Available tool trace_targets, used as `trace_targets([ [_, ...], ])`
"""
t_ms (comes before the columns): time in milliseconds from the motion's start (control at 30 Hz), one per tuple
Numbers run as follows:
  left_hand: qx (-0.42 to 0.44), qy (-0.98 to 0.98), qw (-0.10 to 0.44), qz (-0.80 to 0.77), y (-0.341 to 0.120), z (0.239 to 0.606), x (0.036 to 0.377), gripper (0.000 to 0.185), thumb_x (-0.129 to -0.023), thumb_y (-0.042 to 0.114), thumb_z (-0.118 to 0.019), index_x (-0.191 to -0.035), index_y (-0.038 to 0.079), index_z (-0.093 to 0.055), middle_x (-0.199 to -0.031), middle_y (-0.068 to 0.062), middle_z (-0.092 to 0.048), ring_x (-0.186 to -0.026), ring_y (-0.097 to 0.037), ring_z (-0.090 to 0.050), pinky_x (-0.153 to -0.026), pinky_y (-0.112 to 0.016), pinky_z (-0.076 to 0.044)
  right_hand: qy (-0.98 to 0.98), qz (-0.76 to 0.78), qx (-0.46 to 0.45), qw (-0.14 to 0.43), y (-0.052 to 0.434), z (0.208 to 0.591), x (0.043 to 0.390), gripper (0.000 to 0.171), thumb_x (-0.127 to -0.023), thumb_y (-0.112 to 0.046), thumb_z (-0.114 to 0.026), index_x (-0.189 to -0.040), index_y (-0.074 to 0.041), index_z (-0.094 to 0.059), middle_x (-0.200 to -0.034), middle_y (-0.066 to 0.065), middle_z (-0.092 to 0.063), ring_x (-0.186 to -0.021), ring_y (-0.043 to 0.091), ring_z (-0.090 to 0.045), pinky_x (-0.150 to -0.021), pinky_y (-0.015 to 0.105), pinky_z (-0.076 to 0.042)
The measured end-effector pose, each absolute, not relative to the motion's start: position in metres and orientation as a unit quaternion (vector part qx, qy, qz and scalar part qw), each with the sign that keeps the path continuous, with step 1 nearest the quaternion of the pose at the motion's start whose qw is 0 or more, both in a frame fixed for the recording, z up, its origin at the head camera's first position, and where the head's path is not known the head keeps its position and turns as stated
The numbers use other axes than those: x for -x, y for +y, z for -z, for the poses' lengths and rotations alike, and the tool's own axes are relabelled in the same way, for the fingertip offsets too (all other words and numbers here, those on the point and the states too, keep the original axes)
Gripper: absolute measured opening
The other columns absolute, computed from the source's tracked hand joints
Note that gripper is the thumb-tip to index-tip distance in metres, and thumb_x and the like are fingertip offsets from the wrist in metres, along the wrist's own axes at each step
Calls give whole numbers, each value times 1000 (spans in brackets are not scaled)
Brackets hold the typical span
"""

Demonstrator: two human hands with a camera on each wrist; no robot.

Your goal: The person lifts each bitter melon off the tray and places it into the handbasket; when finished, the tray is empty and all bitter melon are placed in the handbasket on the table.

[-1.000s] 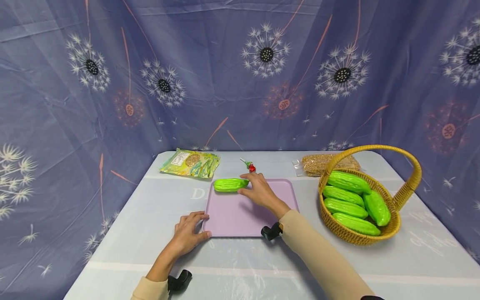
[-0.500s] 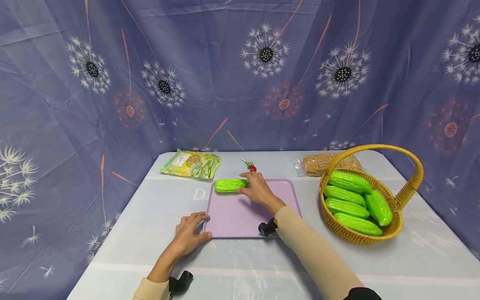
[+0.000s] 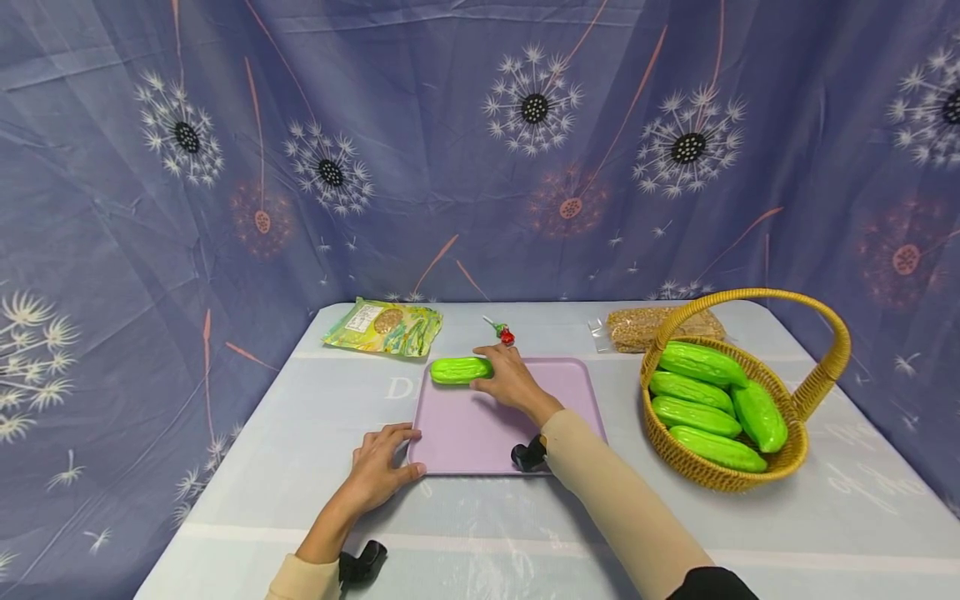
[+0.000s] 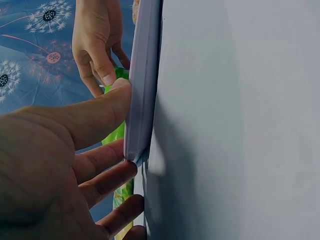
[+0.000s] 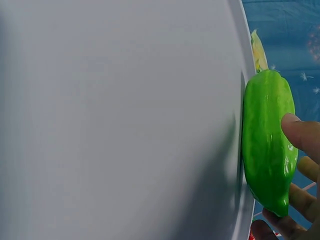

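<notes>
Fingers of my right hand (image 3: 508,379) are curling around the end of a green gourd (image 3: 461,370), thumb on one side and fingertips on the other, as the right wrist view is showing (image 5: 300,132). The gourd is lying flat at the far left corner of the purple tray (image 3: 480,433), its length running along the far rim. My left hand (image 3: 378,471) is bracing the tray at its near left corner: thumb pressing on the rim, the other fingers loosely curled just below the edge on the table, per the left wrist view (image 4: 100,112).

Risks I am noting. The gourd is looking glossy and rounded, so I am judging that it could roll or slip out of a pinch taken at one end only. It is sitting close against the far rim, so a push could be tipping it over the edge onto the table (image 3: 300,417). If my left hand is easing off, the tray could be sliding on the slick table cover.

Around the tray: a small red-topped object (image 3: 504,334) is lying just beyond the far rim, near my right fingers, and could be getting knocked. A printed snack packet (image 3: 384,327) is sitting toward the table's far left corner, a clear bag of grains (image 3: 637,327) toward the far right. A wicker basket (image 3: 787,458) holding four more gourds is standing well apart by the right edge; its tall handle (image 3: 750,296) is arching over them and would be hindering any reach in from above.
</notes>
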State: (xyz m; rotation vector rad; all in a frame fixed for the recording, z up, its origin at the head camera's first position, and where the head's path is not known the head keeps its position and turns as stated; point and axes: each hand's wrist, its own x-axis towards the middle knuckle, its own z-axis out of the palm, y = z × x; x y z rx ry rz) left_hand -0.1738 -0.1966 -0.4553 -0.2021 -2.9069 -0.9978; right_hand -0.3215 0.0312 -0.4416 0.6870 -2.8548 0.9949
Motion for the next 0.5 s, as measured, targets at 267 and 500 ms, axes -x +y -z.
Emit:
trace_targets([
  [267,66,-944,35,322,-197,455,174,45,-76,22,-76,-117,10,-62,-134,-10,-54,-120,-33,-42,-90,-48,-27,-927,-299,-225,21,27,442,325,57,-81,-29,-73,-133,-17,-52,-133,12,-52,-126,32,-42,-106,46,-33],
  [500,67,-943,38,324,-197,455,174,45,-76,22,-76,-116,10,-62,-133,-10,-55,-119,-33,-43,-89,-47,-28,-933,-275,-230,20,24,443,328,56,-82,-28,-72,-133,-18,-53,-131,10,-53,-126,33,-43,-105,49,-34],
])
